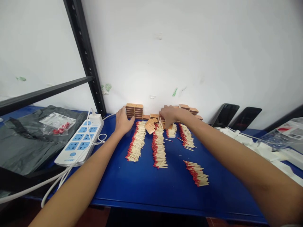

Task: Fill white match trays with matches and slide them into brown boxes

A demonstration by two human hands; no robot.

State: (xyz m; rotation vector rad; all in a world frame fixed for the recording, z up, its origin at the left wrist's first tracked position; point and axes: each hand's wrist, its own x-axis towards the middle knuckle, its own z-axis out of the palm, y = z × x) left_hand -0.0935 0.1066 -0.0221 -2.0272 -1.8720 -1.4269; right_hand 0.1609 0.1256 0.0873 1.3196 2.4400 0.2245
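Observation:
Against the wall stands a neat stack of matchboxes (pixel 134 110). My left hand (pixel 124 121) presses on its left end, thumb at the front lower corner and fingers along the side, partly hidden. Farther right, my right hand (pixel 168 114) curls down over a group of matchboxes (pixel 163 122), its fingertips partly out of sight behind them. Between the hands, a few loose matchboxes (pixel 150 126) lie tilted over one another. Rows of red-tipped matches (pixel 137 142) spread toward me, with another long row (pixel 159 148) beside them. More matchboxes (pixel 187 107) are piled right of my right hand.
A separate bunch of matches (pixel 197 173) lies nearer the front of the blue table (pixel 132 189). On the left are a power strip (pixel 80 138) with white cables and a dark plastic bag (pixel 28 135). Two black phone-like slabs (pixel 226 114) lean at the wall, right.

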